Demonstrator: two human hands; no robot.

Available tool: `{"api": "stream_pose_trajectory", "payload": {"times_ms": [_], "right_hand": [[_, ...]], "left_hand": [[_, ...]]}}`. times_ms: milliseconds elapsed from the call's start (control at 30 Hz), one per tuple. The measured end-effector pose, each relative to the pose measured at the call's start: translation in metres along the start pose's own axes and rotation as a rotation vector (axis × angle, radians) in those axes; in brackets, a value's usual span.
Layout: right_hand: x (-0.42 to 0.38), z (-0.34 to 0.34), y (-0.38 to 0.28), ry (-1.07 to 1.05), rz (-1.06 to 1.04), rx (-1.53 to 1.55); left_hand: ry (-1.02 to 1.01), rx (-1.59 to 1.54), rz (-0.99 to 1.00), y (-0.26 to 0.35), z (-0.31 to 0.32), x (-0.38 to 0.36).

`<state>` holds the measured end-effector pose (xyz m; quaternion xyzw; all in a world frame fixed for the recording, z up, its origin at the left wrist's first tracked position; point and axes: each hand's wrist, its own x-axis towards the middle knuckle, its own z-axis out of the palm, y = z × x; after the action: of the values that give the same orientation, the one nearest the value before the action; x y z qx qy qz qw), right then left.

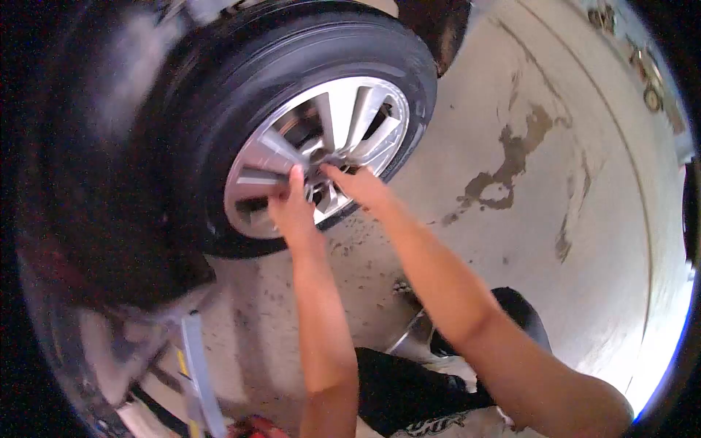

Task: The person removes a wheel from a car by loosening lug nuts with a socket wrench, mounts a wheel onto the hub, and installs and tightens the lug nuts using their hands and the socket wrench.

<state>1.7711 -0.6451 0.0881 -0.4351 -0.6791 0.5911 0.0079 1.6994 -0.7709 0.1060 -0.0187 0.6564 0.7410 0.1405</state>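
Stained concrete floor (540,219) fills the right half of the view, pale grey with dark brown blotches running across it and small specks near the wheel. Dark car bodywork (95,182) takes up the left side, blurred and close to the camera. Mounted on it is a wheel with a black tyre (241,80), and inside the tyre sits a silver alloy rim (350,109) with broad spokes.

Both bare arms reach up from the bottom edge of the view to the centre of the rim. The left hand (290,208) lies against the lower left part of the hub, fingers curled and pressed to the metal beside a spoke; whether it grips anything cannot be told. The right hand (358,184) meets the hub from the right, fingers pointing in at the centre and partly closed, and what they hold, if anything, is hidden.

Below the arms, dark trousers (409,387) show at the bottom edge. A round metal object (409,339) rests on the floor between the forearms, partly hidden.
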Motion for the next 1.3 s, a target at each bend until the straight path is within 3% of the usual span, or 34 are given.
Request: {"api": "stream_pose_trajectory", "payload": {"times_ms": [100,167,300,367,433,500,533,600,700,733,767,833,900,967,1033,1100,1167,1233,1300], "right_hand": [[-0.006,-0.014,0.002,-0.045,-0.022,0.305],[0.006,-0.006,-0.005,-0.04,0.061,0.413],[0.035,0.019,0.004,0.179,-0.036,0.215],[0.051,0.024,0.012,0.262,0.033,0.118],[0.049,0.021,0.012,0.219,0.018,0.085],[0.058,0.022,0.016,0.18,0.0,0.065],[0.056,0.02,0.012,0.147,-0.003,0.046],[0.046,0.026,0.012,0.283,-0.078,0.008],[0.038,0.029,0.014,0.346,-0.138,0.039],[0.043,0.027,0.022,0.345,-0.154,0.05],[0.048,0.026,0.03,0.344,-0.169,0.06],[0.054,0.015,0.05,0.204,-0.283,0.159],[0.052,0.013,0.041,-0.001,-0.385,0.308],[0.047,0.014,0.026,-0.053,-0.363,0.44],[0.05,0.014,0.025,0.018,-0.273,0.175],[0.044,0.023,0.024,0.183,-0.381,0.062],[0.04,0.025,0.03,0.337,-0.424,-0.001],[0.029,0.018,0.025,0.323,-0.428,0.052],[0.034,0.019,0.032,0.297,-0.616,0.088]], "left_hand": [[0.048,-0.079,-0.037,0.003,0.009,-0.004],[0.022,-0.173,0.113,0.0,0.01,-0.007],[0.066,-0.062,0.044,0.006,0.006,-0.01],[0.049,-0.131,0.073,-0.003,0.004,-0.008],[0.04,-0.196,0.101,-0.013,0.004,-0.015],[0.138,-0.167,0.335,-0.031,0.008,-0.042],[0.162,-0.17,0.341,-0.047,0.01,-0.055],[0.48,0.969,0.486,-0.083,0.009,-0.078],[0.408,0.973,0.451,-0.118,0.018,-0.066],[0.38,0.785,0.607,-0.131,0.023,-0.054],[0.397,0.776,0.595,-0.143,0.031,-0.043],[0.551,0.672,0.714,-0.146,0.05,-0.032],[0.603,0.813,0.672,-0.131,0.053,-0.032],[0.54,0.756,0.599,-0.132,0.052,-0.036],[0.559,0.766,0.595,-0.129,0.044,-0.044],[0.555,1.039,0.51,-0.107,0.039,-0.057],[0.601,1.109,0.454,-0.1,0.036,-0.06],[0.534,1.16,0.575,-0.1,0.03,-0.048],[0.573,1.206,0.683,-0.108,0.027,-0.029]]}}
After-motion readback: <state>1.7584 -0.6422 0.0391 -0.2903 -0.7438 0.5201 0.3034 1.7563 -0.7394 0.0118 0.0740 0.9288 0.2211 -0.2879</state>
